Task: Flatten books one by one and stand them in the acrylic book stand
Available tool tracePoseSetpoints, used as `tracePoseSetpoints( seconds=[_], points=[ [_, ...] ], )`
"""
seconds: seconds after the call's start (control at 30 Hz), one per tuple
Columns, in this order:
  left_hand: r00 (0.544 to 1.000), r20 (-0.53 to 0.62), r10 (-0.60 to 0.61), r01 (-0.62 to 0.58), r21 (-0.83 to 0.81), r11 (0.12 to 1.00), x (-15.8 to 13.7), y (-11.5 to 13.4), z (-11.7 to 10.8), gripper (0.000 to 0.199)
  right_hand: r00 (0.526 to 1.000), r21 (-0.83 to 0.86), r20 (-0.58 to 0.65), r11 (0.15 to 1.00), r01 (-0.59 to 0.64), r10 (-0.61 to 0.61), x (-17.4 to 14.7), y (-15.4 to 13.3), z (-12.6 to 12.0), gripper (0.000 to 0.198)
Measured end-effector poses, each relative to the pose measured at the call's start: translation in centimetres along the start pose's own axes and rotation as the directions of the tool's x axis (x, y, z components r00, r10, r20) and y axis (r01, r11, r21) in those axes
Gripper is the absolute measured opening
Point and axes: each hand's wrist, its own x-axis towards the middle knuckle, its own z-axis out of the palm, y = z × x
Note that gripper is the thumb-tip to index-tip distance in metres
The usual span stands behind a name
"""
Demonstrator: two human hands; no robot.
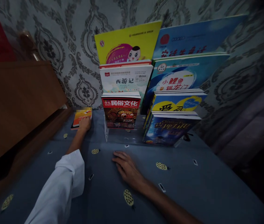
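Observation:
At the far left of the cloth-covered surface, my left hand [85, 123] is closed on the right side of a small orange book [82, 116], its fingers over the cover. The fingertips are small and dim. My right hand [127, 169] lies palm down on the dark blue cloth [108, 186], fingers stretched out and holding nothing. In front of it stands a clear book rack [106, 132] with books in two columns. A red-and-black book [122, 112] fronts the left column, and a dark blue book [167, 129] fronts the right one.
Behind the front books stand a white book [124, 77], a yellow book [124, 40] and several blue ones, such as the tall blue book [199, 34]. A brown wooden headboard [20, 99] borders the left. Patterned wallpaper [80, 62] rises behind. A dark object [188, 136] lies right of the rack.

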Motion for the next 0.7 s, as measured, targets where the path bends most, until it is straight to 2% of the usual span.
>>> tracePoseSetpoints(
  seconds=[0.3, 0.7],
  points=[
    [0.999, 0.027, 0.037, -0.039, 0.054, 0.998, -2.5, -1.2, -1.1, 0.036, 0.999, -0.005, -0.026, 0.999, 0.036, -0.036, -0.2, 0.5, 0.3, 0.033],
    [0.985, 0.066, 0.159, -0.167, 0.127, 0.978, -10.1, -1.3, -3.3, 0.033, 0.999, -0.005, -0.016, 0.999, 0.036, -0.036, -0.1, 0.8, 0.6, 0.033]
  ],
)
